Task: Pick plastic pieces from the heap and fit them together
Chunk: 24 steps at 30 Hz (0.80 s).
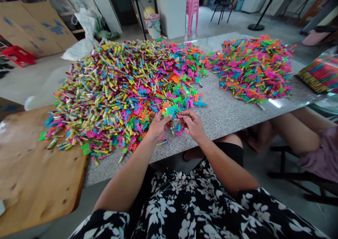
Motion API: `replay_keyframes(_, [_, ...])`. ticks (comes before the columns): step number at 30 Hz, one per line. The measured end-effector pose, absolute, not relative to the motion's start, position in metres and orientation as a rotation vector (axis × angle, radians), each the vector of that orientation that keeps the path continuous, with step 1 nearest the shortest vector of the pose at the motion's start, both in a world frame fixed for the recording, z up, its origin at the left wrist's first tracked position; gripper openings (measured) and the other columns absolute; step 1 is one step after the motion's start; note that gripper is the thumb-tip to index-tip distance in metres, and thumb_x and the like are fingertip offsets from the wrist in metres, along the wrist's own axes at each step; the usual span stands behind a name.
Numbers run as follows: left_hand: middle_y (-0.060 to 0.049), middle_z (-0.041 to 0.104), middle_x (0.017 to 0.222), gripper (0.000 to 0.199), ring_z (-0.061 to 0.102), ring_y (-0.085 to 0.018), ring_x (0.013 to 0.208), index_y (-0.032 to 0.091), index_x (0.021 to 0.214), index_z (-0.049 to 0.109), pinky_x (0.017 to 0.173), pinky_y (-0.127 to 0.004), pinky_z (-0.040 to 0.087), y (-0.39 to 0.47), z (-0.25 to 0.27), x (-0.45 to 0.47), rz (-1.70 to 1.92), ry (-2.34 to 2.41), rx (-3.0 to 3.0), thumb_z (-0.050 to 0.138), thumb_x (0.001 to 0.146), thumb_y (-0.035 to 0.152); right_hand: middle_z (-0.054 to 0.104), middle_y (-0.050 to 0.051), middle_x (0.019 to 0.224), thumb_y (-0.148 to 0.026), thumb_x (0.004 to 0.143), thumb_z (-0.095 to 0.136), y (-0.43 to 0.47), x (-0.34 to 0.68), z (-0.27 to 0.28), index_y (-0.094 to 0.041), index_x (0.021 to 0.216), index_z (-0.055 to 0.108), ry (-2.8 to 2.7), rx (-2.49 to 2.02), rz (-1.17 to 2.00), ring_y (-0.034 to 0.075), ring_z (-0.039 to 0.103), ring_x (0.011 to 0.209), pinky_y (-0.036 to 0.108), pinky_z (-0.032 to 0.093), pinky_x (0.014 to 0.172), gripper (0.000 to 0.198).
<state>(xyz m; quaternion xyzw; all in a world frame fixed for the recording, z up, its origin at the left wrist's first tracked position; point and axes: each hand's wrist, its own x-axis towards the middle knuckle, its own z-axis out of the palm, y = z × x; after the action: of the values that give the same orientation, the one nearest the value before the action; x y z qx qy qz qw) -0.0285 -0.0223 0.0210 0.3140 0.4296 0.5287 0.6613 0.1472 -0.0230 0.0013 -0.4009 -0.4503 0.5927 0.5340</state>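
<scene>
The two hands are close together over the near edge of the grey speckled counter (pixel 219 116), just in front of a big heap. The left hand (pixel 157 127) is closed on a small cluster of green and blue plastic pieces (pixel 171 110), gripped between thumb and fingers. The right hand (pixel 194 125) is beside it with its fingertips pinched on a small pink piece (pixel 180 117), near the cluster; whether the two touch is too small to tell.

The large heap (pixel 105 84) mixes short tubes with yellow, blue and pink wrapping and, toward its right side, flat plastic shapes in pink, orange, green and blue. Its left end reaches a wooden board (pixel 31 168). Farther right on the counter lies a second pile (pixel 256 68) of bright plastic pieces, joined to the first by a thin band at the back. Beyond it, at the right edge, is a clear bag (pixel 320 73) of colourful sticks. Another person's bare leg (pixel 290 130) shows below that end. Behind stand pink stools (pixel 192 12) and a bucket (pixel 153 27).
</scene>
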Motion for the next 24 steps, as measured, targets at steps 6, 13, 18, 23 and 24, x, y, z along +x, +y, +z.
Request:
replay_keyframes(6, [0.003,0.070,0.088,0.059,0.066,-0.012,0.073,0.022,0.109,0.062,0.063,-0.025,0.053,-0.025,0.020,-0.027,1.177,0.994,0.726,0.099,0.066,0.036,0.066,-0.003,0.068,-0.045,0.089,0.069,-0.025,0.149,0.002,-0.023,0.096,0.065,-1.110,-0.975,1.364,0.013,0.057,0.049,0.028,0.049,0.047,0.023])
replay_keyframes(13, [0.004,0.068,0.084,0.061,0.065,-0.012,0.071,0.021,0.108,0.060,0.061,-0.024,0.049,-0.029,0.023,-0.026,1.158,1.017,0.728,0.100,0.064,0.037,0.064,-0.005,0.063,-0.045,0.088,0.070,-0.025,0.152,-0.004,-0.022,0.094,0.065,-1.100,-0.919,1.413,0.012,0.055,0.044,0.026,0.046,0.043,0.024])
replay_keyframes(18, [0.003,0.066,0.082,0.053,0.062,-0.011,0.070,0.020,0.101,0.061,0.058,-0.022,0.044,-0.034,0.025,-0.026,1.115,0.927,0.680,0.099,0.067,0.033,0.061,-0.006,0.061,-0.047,0.087,0.069,-0.019,0.156,-0.010,-0.023,0.093,0.064,-1.047,-0.817,1.600,0.011,0.052,0.041,0.024,0.043,0.041,0.025])
replay_keyframes(23, [0.004,0.065,0.079,0.057,0.062,-0.012,0.069,0.021,0.104,0.059,0.058,-0.023,0.045,-0.035,0.017,-0.028,1.093,0.968,0.685,0.100,0.066,0.034,0.066,-0.003,0.068,-0.045,0.092,0.066,-0.021,0.163,-0.006,-0.022,0.097,0.065,-1.214,-0.864,1.506,0.013,0.056,0.047,0.026,0.048,0.046,0.023])
replay_keyframes(24, [0.004,0.065,0.079,0.059,0.062,-0.012,0.069,0.021,0.105,0.058,0.058,-0.023,0.046,-0.035,0.015,-0.028,1.094,0.996,0.713,0.100,0.066,0.036,0.066,-0.003,0.068,-0.044,0.093,0.065,-0.023,0.164,-0.005,-0.022,0.098,0.065,-1.278,-0.898,1.439,0.013,0.057,0.049,0.026,0.048,0.048,0.022])
